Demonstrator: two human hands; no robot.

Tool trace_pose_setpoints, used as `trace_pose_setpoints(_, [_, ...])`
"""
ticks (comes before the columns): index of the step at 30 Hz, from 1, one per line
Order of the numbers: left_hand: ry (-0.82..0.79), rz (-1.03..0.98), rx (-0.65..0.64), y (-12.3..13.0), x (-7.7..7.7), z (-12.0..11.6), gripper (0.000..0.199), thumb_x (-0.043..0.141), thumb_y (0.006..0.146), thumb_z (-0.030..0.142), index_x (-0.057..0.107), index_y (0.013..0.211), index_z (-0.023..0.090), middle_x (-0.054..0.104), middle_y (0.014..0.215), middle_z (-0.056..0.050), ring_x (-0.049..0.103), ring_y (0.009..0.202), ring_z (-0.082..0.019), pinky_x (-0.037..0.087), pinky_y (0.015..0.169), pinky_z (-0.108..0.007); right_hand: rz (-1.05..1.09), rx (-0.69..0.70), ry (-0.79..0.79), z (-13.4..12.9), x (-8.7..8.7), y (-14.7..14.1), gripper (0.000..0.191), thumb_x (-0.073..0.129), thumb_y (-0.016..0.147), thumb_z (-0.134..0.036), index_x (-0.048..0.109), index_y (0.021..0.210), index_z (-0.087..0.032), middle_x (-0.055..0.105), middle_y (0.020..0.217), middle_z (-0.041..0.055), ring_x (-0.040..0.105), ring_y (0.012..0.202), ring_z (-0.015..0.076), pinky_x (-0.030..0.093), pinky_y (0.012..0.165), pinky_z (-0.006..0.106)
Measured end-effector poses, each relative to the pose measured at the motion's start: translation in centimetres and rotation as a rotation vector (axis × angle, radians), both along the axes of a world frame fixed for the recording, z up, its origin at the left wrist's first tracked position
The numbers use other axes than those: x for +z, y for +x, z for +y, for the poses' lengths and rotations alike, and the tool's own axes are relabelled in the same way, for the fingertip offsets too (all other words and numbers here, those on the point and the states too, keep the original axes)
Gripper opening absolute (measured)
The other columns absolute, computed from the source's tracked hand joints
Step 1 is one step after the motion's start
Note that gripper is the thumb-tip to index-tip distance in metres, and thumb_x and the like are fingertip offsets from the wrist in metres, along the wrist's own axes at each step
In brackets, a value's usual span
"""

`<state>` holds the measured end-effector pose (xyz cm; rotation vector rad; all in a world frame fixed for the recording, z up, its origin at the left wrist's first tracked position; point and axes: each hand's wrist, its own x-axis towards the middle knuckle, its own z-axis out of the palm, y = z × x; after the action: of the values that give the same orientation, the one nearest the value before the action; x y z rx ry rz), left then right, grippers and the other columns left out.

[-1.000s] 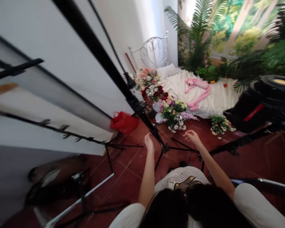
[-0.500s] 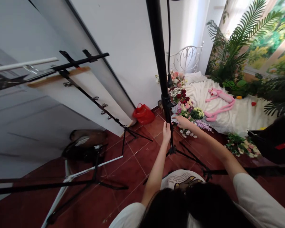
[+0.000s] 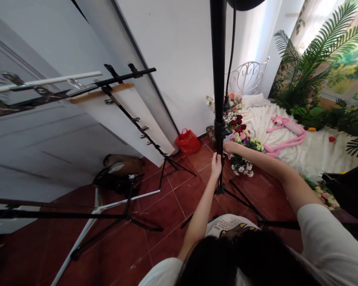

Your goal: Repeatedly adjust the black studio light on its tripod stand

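Observation:
A black light stand (image 3: 218,71) rises in front of me on spread tripod legs. My left hand (image 3: 216,165) is closed around its lower pole, below the joint with a locking knob (image 3: 226,131). My right hand (image 3: 231,148) is beside the pole on its right, just under that knob. Its fingers look curled in against the pole, and whatever they hold is hidden. A black cable (image 3: 232,51) hangs along the upper pole and has a dark connector (image 3: 226,102) at its lower part.
Left of me are a backdrop stand with clips and a white board (image 3: 143,139), a white stand leg (image 3: 77,242) and a dark bag (image 3: 116,174). A red bag (image 3: 188,142) sits by the wall. Flowers (image 3: 241,165) and a pink plush toy (image 3: 289,131) on a white blanket are on the right.
My right hand has drawn in to the pole with its fingers curled. My left hand keeps its hold on the stand. The view has shifted, so the scene sits farther right.

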<state>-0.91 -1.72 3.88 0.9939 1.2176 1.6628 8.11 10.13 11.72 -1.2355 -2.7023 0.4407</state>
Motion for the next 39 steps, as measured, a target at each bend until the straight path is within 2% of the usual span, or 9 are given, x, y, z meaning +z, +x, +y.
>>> trace_pose_setpoints(3, [-0.01,-0.023,-0.013,0.1,0.4,-0.1,0.042,0.054,0.083,0.062,0.061,0.089,0.021,0.062,0.08,-0.003,0.057,0.072,-0.014,0.046,0.073,-0.026,-0.212,0.24,-0.093,0.3,0.3,-0.1,0.026,0.087,0.044,-0.013,0.064,0.053,-0.021,0.067,0.065,-0.0002,0.064,0.078,0.0218,0.045,0.071,0.027])
trace_pose_setpoints(6, [-0.008,-0.004,0.013,0.2,0.6,-0.2,0.043,0.053,0.083,0.064,0.06,0.086,0.021,0.062,0.079,-0.003,0.057,0.072,-0.015,0.047,0.073,-0.027,-0.198,0.317,0.03,-0.2,0.1,0.5,0.024,0.086,0.047,-0.013,0.065,0.059,-0.019,0.07,0.076,0.0047,0.062,0.087,0.0245,0.042,0.075,0.029])
trace_pose_setpoints(9, [0.009,0.033,0.029,0.4,0.5,-0.2,0.048,0.049,0.083,0.067,0.06,0.086,0.02,0.063,0.08,-0.004,0.058,0.072,-0.015,0.048,0.073,-0.027,-0.193,0.346,0.204,-1.8,-0.9,1.8,0.013,0.076,0.066,-0.016,0.069,0.076,-0.015,0.07,0.087,0.0099,0.06,0.091,0.0253,0.039,0.079,0.032])
trace_pose_setpoints(14, [0.052,0.106,0.041,0.2,-0.3,0.2,0.052,0.043,0.085,0.069,0.059,0.087,0.02,0.064,0.081,-0.004,0.061,0.074,-0.015,0.051,0.073,-0.028,-0.235,0.289,0.389,-4.5,-3.2,3.7,0.022,0.05,0.089,-0.015,0.063,0.107,-0.011,0.066,0.1,0.0148,0.055,0.096,0.0259,0.037,0.081,0.036])
trace_pose_setpoints(19, [0.082,0.135,0.043,0.1,-0.6,0.5,0.053,0.04,0.085,0.071,0.057,0.084,0.021,0.064,0.082,-0.004,0.062,0.078,-0.015,0.051,0.078,-0.028,-0.206,0.168,0.449,-4.4,-4.6,3.7,0.029,0.053,0.088,-0.019,0.058,0.115,-0.009,0.062,0.113,0.0174,0.053,0.103,0.0294,0.039,0.083,0.038])
trace_pose_setpoints(24, [0.078,0.118,0.034,0.3,-0.4,0.2,0.054,0.04,0.085,0.071,0.057,0.088,0.02,0.062,0.08,-0.003,0.06,0.075,-0.014,0.05,0.074,-0.027,-0.167,0.229,0.404,-3.9,-6.1,3.8,0.037,0.049,0.091,-0.015,0.054,0.128,-0.013,0.054,0.137,0.0167,0.051,0.117,0.0275,0.037,0.096,0.041])
trace_pose_setpoints(30, [0.064,0.123,0.064,0.5,-0.2,0.2,0.056,0.04,0.083,0.073,0.057,0.085,0.02,0.061,0.079,-0.004,0.059,0.073,-0.015,0.05,0.073,-0.028,-0.012,0.024,0.414,-5.8,-8.3,4.0,0.045,0.044,0.091,-0.014,0.049,0.136,-0.016,0.03,0.157,0.0169,0.048,0.126,0.0297,0.036,0.103,0.045])
trace_pose_setpoints(34, [0.068,0.14,0.075,0.5,-0.2,0.3,0.056,0.039,0.084,0.073,0.058,0.084,0.02,0.062,0.079,-0.004,0.059,0.074,-0.015,0.05,0.074,-0.028,0.029,0.093,0.328,-5.8,-8.0,4.5,0.05,0.042,0.09,-0.013,0.044,0.14,-0.013,0.022,0.159,0.0181,0.043,0.131,0.0304,0.039,0.104,0.046])
trace_pose_setpoints(39, [0.086,0.113,0.057,0.5,-0.4,0.3,0.053,0.04,0.086,0.07,0.058,0.084,0.02,0.061,0.079,-0.004,0.058,0.074,-0.014,0.048,0.072,-0.027,-0.024,0.218,0.173,-3.9,-5.4,4.7,0.041,0.047,0.084,-0.012,0.059,0.123,-0.011,0.029,0.156,0.0184,0.043,0.132,0.0298,0.04,0.105,0.047])
